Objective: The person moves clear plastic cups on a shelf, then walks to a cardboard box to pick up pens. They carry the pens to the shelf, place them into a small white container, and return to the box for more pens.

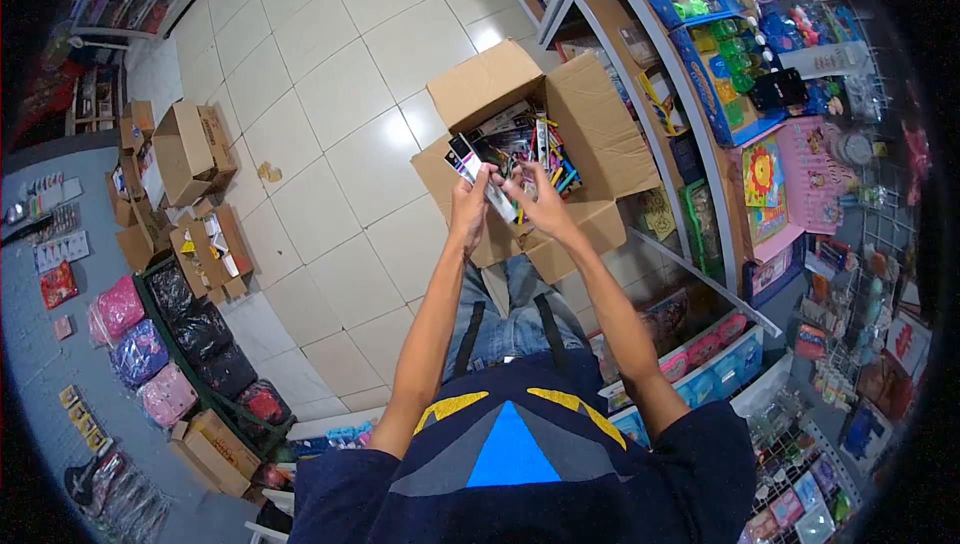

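My left hand [469, 209] is closed around slim white packs [498, 199] with black ends, held at a slant over an open cardboard box [592, 114]. Close beside them is my right hand [542, 208], its fingers bent and apart, with the fingertips near the packs' edge. Inside the box lies a jumble of colourful pens or markers [562, 166], along with more slim packages. The box's flaps are folded outward, and it stands on the tiled floor right in front of my legs.
Shelves [705, 134] with toys and stationery rise along the right. Smaller cartons [187, 156] stand on the left, near plastic-wrapped bags [168, 394]. Pale floor tiles [330, 94] run between them. Below right is a rack of small packaged goods [800, 504].
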`<state>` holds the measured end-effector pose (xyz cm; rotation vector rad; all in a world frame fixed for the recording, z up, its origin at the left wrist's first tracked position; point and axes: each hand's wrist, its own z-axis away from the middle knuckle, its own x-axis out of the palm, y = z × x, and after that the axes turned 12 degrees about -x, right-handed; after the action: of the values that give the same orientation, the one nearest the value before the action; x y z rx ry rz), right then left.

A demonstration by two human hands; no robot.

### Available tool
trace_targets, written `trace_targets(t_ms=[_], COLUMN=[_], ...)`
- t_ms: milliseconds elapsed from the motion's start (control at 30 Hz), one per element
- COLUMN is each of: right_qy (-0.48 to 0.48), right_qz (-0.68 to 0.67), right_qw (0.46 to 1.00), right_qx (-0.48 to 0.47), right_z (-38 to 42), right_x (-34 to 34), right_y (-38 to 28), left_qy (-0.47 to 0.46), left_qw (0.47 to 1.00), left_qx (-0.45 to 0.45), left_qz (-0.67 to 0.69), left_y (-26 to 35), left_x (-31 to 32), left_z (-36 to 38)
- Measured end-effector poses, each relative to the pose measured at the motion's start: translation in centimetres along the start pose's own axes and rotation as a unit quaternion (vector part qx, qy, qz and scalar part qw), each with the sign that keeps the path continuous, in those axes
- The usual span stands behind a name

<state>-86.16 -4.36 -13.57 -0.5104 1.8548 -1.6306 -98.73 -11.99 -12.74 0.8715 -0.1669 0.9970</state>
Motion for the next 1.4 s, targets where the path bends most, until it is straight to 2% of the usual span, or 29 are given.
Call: trace_targets(t_ms=[33,67,133,167,267,300,367,400,433,467,533,633,667,733,800,867,900,1000,1133,1167,1267,1400], right_qy=[0.051,0.055,0.063,-0.002,0.065,0.045,0.020,0.006,-0.011,-0.018,-0.059,-0.038,-0.030,0.038,0.021,0.097,0.104,0.042,0.084,0.080,0.109,0.040], right_qz=[-0.006,-0.090,-0.251,-0.273,-0.257,-0.201,-0.001,0.102,0.045,0.112,0.024,-0.102,-0.121,-0.119,0.145,0.299,0.325,0.339,0.349,0.311,0.284,0.288], right_qw=[0.998,0.992,0.933,0.937,0.961,0.971,0.999,0.990,0.997,0.991,0.998,0.989,0.978,0.937,0.938,0.893,0.901,0.889,0.891,0.893,0.895,0.915], right_qx=[-0.034,0.062,0.250,0.219,0.086,0.121,-0.028,-0.101,-0.059,-0.064,0.001,0.099,0.165,0.325,0.313,0.322,0.268,0.304,0.277,0.317,0.327,0.278], right_z=[-0.2,-0.2,-1.1,-1.3,-2.4,-2.6,-3.3,-3.7,-3.7,-3.5,-3.7,-3.9,-3.9,-5.4,-5.8,-5.7,-5.8,-6.3,-6.2,-6.5,-6.3,-5.2], right_x=[0.3,0.0,-1.4,-2.1,-0.7,-0.6,-0.3,-0.1,0.4,0.8,1.0,1.1,0.9,-0.8,-2.5,-2.2,-2.1,-2.0,-1.3,-1.5,-1.6,-2.9], right_y=[0.0,-0.1,-2.3,-0.9,-1.3,-1.6,-0.9,-0.2,0.5,1.0,0.8,3.3,6.9,8.0,11.0,15.7,16.7,19.3,18.9,18.5,18.1,10.8], left_qy=[-0.001,0.000,-0.001,-0.003,-0.014,-0.018,-0.021,-0.024,-0.006,0.002,0.020,0.048,0.050,0.046,0.055,0.103,0.120,0.161,0.183,0.184,0.176,0.180], left_qw=[1.000,1.000,0.999,0.996,0.998,0.994,0.993,0.993,0.992,0.992,0.992,0.994,0.994,0.992,0.991,0.986,0.984,0.977,0.972,0.972,0.974,0.973], left_qx=[0.006,-0.003,-0.019,-0.047,-0.051,-0.075,-0.084,-0.090,-0.048,-0.042,-0.030,-0.074,-0.090,-0.103,-0.113,-0.123,-0.126,-0.130,-0.128,-0.128,-0.131,-0.135], left_qz=[0.008,-0.006,-0.037,-0.077,-0.044,-0.081,-0.078,-0.076,-0.119,-0.119,-0.119,-0.064,-0.042,-0.049,-0.047,-0.037,-0.029,-0.042,-0.073,-0.073,-0.063,-0.058], left_y=[-0.1,-0.3,-0.3,-0.2,-0.8,-1.1,-1.9,-2.5,-3.1,-3.6,-3.1,-3.1,-3.0,-2.4,-1.8,-1.2,-0.9,-0.5,-0.4,-0.6,-0.8,-1.8], left_x=[-0.1,-0.2,-0.1,-0.2,1.2,0.9,0.6,0.5,0.8,0.9,2.1,2.0,1.5,0.3,-1.0,-1.8,-2.2,-3.1,-4.6,-5.0,-6.0,-7.9], left_z=[-0.2,-0.2,-0.1,-0.1,0.4,0.4,0.5,0.4,0.2,0.1,0.7,1.0,0.9,1.2,1.7,2.4,2.7,3.8,4.6,4.7,5.3,5.7])
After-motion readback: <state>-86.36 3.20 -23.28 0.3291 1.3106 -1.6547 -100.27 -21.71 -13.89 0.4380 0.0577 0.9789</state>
